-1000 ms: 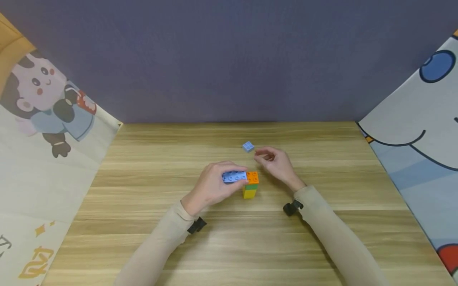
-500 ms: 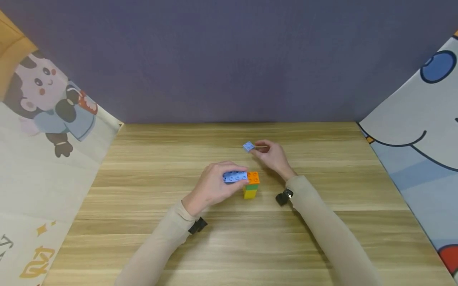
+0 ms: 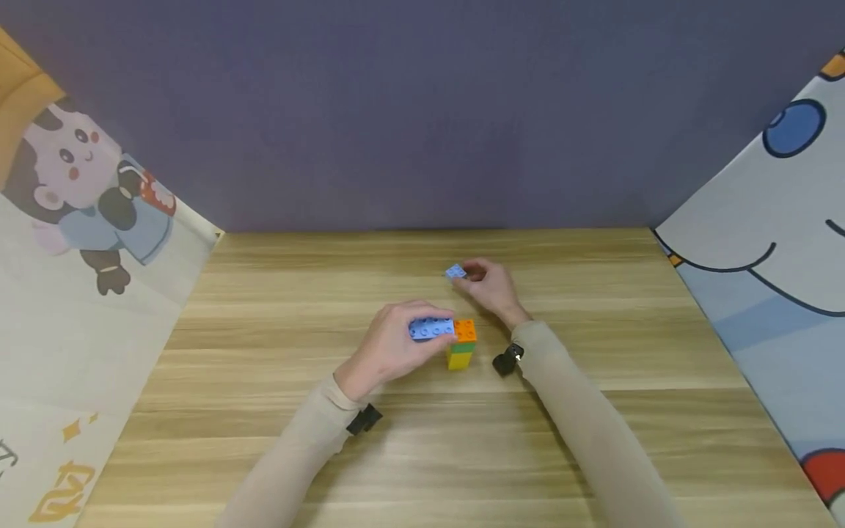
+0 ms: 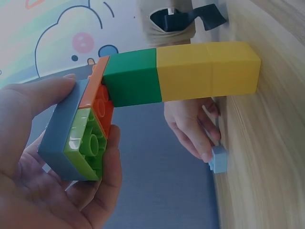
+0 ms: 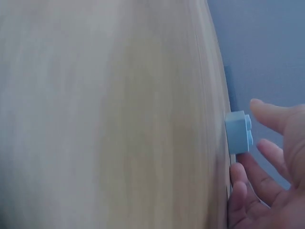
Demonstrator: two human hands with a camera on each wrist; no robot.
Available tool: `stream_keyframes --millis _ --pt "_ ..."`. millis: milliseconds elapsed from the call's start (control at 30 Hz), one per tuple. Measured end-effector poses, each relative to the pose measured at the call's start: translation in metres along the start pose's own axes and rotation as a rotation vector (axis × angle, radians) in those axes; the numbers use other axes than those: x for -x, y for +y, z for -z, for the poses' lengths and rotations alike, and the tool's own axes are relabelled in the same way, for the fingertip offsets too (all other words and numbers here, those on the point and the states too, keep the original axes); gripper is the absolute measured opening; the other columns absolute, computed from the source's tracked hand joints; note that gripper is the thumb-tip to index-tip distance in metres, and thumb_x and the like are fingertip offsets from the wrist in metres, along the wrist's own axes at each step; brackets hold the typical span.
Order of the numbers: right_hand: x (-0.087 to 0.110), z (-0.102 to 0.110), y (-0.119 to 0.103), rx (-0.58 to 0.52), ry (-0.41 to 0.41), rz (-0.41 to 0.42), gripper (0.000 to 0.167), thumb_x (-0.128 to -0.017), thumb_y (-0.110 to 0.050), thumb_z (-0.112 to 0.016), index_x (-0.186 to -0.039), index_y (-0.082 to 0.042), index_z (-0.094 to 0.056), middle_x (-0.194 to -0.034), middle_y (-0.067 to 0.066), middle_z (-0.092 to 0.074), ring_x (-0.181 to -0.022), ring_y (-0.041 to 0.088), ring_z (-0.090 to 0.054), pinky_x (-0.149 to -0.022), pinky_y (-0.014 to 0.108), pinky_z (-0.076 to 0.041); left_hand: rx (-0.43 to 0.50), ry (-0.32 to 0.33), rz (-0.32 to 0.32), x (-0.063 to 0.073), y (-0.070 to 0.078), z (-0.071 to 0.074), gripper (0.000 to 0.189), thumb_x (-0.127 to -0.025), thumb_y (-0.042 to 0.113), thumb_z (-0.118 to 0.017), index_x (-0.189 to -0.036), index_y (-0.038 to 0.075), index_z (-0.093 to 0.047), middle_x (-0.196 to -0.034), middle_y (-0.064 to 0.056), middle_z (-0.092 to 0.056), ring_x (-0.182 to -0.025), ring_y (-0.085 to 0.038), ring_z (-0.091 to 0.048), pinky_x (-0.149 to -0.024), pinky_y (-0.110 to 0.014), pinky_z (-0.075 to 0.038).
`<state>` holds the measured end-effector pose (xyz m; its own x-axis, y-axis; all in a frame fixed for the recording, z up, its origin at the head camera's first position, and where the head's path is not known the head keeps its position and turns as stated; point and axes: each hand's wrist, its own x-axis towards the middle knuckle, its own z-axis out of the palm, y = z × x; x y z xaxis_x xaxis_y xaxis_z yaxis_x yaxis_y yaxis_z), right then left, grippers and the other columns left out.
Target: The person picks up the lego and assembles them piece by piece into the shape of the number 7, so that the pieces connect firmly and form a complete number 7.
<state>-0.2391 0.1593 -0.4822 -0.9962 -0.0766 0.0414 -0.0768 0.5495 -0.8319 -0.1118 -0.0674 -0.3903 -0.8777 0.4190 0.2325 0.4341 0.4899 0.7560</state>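
Observation:
My left hand (image 3: 396, 341) grips a long blue brick (image 3: 432, 328) between thumb and fingers. An orange brick (image 3: 465, 330) adjoins it, on top of a green brick (image 4: 131, 76) and two yellow bricks (image 4: 207, 70) stacked upright on the table. In the left wrist view, a lime-green brick (image 4: 86, 145) shows on the blue brick's underside. My right hand (image 3: 491, 287) is at a small light-blue brick (image 3: 455, 271) lying on the table. In the right wrist view, its fingers reach beside that light-blue brick (image 5: 238, 132), and the thumb stands slightly apart from it.
The wood-grain table (image 3: 297, 286) ends at a dark back wall (image 3: 422, 117). Cartoon-printed panels (image 3: 86, 242) stand at both sides. Small black cameras are strapped to the wrists. The upright brick stack stands close to my right forearm.
My right hand has moved left and slightly away from me, up to the small light-blue brick. The left hand and the joined bricks stay nearly in place.

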Motion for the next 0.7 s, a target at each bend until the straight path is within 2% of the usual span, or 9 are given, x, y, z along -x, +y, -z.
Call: stream_keyframes --millis 167,333,700 --pt "0.0013 -0.006 -0.0043 0.031 0.02 -0.003 0.048 -0.09 -0.034 -0.086 -0.129 -0.008 -0.074 -0.125 0.015 -0.077 -0.105 0.031 -0.07 -0.09 0.043 -0.058 0.006 0.001 0.012 0.0011 -0.0013 -0.0004 0.033 -0.089 0.029 -0.088 -0.121 0.02 -0.081 -0.116 0.003 -0.08 -0.098 -0.012 -0.071 -0.082 -0.026 -0.057" --pt "-0.0002 -0.0082 -0.005 0.07 0.022 -0.006 0.046 -0.092 -0.031 -0.084 -0.129 -0.008 -0.074 -0.126 0.016 -0.077 -0.107 0.031 -0.07 -0.094 0.045 -0.058 0.016 -0.004 0.014 0.0009 -0.001 0.0002 0.033 -0.09 0.028 -0.087 -0.122 0.02 -0.081 -0.116 0.003 -0.079 -0.096 -0.012 -0.071 -0.081 -0.026 -0.057" --pt "-0.0024 -0.0066 -0.0018 0.071 0.022 -0.013 0.045 -0.093 -0.029 -0.083 -0.131 -0.006 -0.074 -0.127 0.018 -0.076 -0.11 0.033 -0.07 -0.097 0.046 -0.059 0.015 -0.011 0.017 0.0012 -0.0014 0.0014 0.034 -0.09 0.027 -0.087 -0.122 0.019 -0.081 -0.116 0.002 -0.08 -0.096 -0.013 -0.071 -0.08 -0.026 -0.057"
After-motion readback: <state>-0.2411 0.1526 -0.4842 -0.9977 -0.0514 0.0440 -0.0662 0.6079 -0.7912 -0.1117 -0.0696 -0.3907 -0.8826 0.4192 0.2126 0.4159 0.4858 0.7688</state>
